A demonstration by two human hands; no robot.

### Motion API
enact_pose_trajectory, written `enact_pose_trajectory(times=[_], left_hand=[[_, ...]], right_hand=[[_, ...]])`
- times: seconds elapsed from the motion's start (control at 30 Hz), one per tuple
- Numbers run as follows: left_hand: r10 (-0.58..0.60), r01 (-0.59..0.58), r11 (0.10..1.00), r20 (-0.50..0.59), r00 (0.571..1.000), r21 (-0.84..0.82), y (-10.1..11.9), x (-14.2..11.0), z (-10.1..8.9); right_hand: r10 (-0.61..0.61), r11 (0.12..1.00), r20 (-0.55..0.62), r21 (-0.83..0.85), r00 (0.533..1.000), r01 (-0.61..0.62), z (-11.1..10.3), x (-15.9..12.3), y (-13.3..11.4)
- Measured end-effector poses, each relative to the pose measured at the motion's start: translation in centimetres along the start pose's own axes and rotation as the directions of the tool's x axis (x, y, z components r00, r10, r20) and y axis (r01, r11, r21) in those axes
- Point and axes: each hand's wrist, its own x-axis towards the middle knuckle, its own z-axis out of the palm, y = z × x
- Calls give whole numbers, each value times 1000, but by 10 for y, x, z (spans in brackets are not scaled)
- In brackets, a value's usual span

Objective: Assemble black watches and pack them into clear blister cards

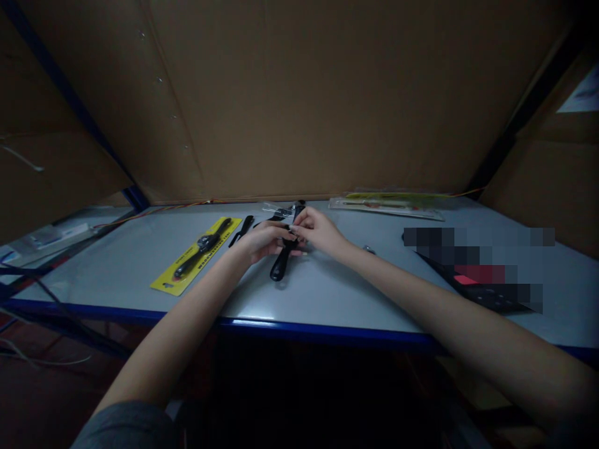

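Note:
A black spokeshave [279, 265] is held just above the table, one rounded handle pointing towards me. My left hand [270, 240] is closed around its middle from the left. From the right, my right hand [317, 229] pinches with thumb and fingertips at the tool's centre; any small part between them is hidden. Left of my hands lies another spokeshave [206, 244] on a yellow card [169, 279] printed with woodworking words. A slim black pen-like object [242, 231] rests between the card and my left hand. Behind my hands are clear plastic and dark pieces, too blurred to name.
Flat packets [388, 207] lie along the back of the grey table [337, 299]. A small shiny metal piece [369, 249] sits beside my right forearm. Farther right is a dark, partly pixelated item [491, 302]. Cardboard panels [299, 112] enclose the back; thin wires [161, 212] run behind.

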Motion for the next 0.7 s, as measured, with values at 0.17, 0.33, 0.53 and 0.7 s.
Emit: enact_pose_trajectory(times=[0.17, 0.33, 0.53, 0.7], left_hand=[[14, -14, 1000, -6, 1000, 8, -2, 0, -1], [3, -3, 1000, -1, 1000, -7, 0, -2, 0], [11, -4, 995, -68, 998, 103, 0, -3, 2], [30, -7, 982, -117, 993, 189, -1, -3, 4]], right_hand=[[10, 999, 11, 45, 1000, -10, 0, 1, 1], [-14, 1000, -11, -10, 1000, 13, -2, -1, -5], [-222, 874, 86, -424, 971, 237, -3, -6, -16], [-295, 736, 165, -589, 941, 334, -1, -8, -21]])
